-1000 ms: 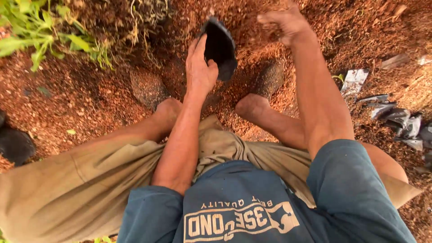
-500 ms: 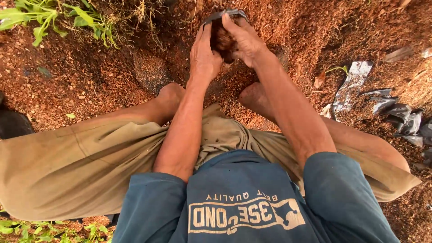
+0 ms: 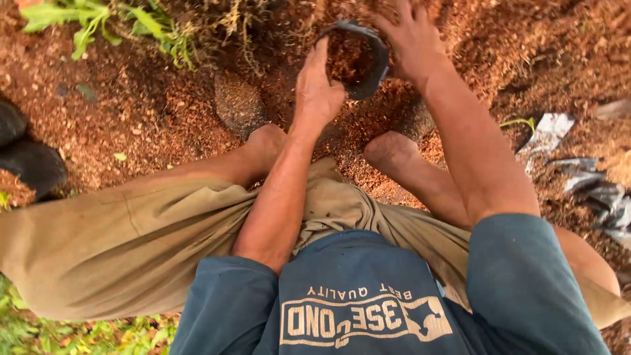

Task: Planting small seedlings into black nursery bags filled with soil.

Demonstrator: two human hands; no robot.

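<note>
Reddish, crumbly soil (image 3: 118, 125) covers the ground all around where I squat, and both my hands meet over a small black nursery bag (image 3: 358, 66) in front of my knees. My left hand (image 3: 317, 89) has its grip pressed flat against the bag's near side, fingers together and pointing up along the plastic. My right hand (image 3: 411, 39) curls over the far rim, its grip clamped on the edge with fingers partly out of view at the top. The bag stands tilted toward me, open-mouthed and already holding loose brown soil, so I judge the filling step is well along. To my mind the next move calls for keeping the soft wall steady on the left-grip side while more soil goes in from the right-grip side, without the mouth folding shut. Just below the grips my 2 bare feet (image 3: 391, 151) straddle the bag. Left of the left grip, green weeds (image 3: 98, 23) and dry roots crowd the ground, and a grey stone (image 3: 238, 102) sits near. Well right of the right grip lie crumpled plastic scraps (image 3: 578, 171).
</note>
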